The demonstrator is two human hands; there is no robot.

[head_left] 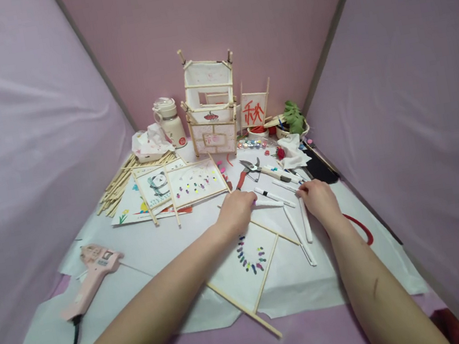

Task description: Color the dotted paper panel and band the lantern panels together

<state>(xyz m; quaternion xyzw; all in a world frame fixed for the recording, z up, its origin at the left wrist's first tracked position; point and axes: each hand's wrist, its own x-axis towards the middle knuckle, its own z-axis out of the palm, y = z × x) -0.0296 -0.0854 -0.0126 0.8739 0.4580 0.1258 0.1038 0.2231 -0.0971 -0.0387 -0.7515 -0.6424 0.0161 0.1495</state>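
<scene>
My left hand (238, 211) is closed on a white marker (269, 203) that points to the right, above the top of a stick-framed paper panel (234, 282) painted with a curve of coloured dabs. My right hand (318, 198) has its fingers together at the upper end of a white pen (306, 221); whether it grips that pen is hard to tell. Between the hands lie more white markers, one with a black band (274, 197) and one slanting toward me (299, 236).
A pink glue gun (93, 280) lies at the left. Behind are painted panels (198, 183), a bundle of sticks (120, 187), a stick-built lantern frame (214, 133), a bottle (172, 126) and red-handled pruners (247, 172). A red ring (364, 228) is right of my right forearm.
</scene>
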